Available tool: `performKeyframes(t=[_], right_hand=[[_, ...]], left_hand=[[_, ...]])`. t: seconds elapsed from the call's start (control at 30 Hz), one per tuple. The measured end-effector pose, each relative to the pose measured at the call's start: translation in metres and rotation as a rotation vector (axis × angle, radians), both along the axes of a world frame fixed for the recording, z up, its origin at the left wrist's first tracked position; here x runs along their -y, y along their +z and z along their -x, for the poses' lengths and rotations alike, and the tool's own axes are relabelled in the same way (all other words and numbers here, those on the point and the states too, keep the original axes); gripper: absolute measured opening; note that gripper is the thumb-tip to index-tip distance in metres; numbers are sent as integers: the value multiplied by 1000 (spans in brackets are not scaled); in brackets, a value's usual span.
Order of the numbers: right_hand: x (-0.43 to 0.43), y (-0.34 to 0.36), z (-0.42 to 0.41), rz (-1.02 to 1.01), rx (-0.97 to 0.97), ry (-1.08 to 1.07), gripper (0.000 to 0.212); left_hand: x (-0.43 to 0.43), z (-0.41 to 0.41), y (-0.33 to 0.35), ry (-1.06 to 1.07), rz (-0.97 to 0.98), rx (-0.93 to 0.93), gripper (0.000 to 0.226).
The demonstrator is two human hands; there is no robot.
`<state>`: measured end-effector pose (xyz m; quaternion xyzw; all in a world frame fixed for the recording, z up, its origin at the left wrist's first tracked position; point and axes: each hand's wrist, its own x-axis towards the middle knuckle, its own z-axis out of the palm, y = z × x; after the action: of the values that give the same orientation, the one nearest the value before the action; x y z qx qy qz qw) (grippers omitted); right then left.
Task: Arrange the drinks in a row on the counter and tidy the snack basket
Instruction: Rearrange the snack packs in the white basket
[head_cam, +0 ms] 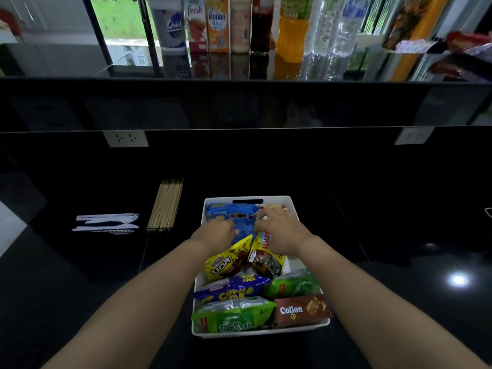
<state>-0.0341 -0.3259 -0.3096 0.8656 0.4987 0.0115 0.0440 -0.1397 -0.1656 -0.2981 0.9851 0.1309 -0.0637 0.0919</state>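
1. While both hands reach into the far half of the white snack basket, the drinks already stand side by side in a row on the raised ledge at the back, so by my reading only the basket remains to tidy.
2. The basket sits on the dark worktop right in front of the person; it is full of packets.
3. The left hand rests on a blue packet at the far end; its fingers curl down over it, but I cannot tell whether they grip it or only press.
4. The right hand lies just beside it, fingers bent and slightly spread over the top of a yellow packet that stands tilted; whether they pinch it is hidden.
5. Risk: the yellow chocolate-snack bag leans loosely against the tilted packet, so pulling either could topple its neighbour or push it over the rim.
6. Risk: the packets are soft and air-filled; pressing hard to flatten them could crush the contents.
7. Risk: a tug on a wedged packet could slide the whole basket over the glossy worktop toward the wooden skewers and plastic cutlery at the left.
8. Near packets, such as the Collon box, lie flat and look settled.
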Motion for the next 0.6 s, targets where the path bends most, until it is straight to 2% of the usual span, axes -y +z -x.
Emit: performKeyframes(t=[0.1, 0.2, 0.4, 0.6], right_hand=[[4, 0, 6, 48, 43, -2, 51], [10, 4, 8, 96, 84, -20, 55], [12, 12, 18, 238, 226, -100, 71], [20, 15, 23, 348, 219, -184, 54]], left_hand=[[2, 8, 1, 41, 195, -40, 49], [0, 14, 2, 32, 275, -101, 53], [-3, 19, 8, -108, 91, -166, 34], [5, 18, 22, -167, -1, -128, 48]])
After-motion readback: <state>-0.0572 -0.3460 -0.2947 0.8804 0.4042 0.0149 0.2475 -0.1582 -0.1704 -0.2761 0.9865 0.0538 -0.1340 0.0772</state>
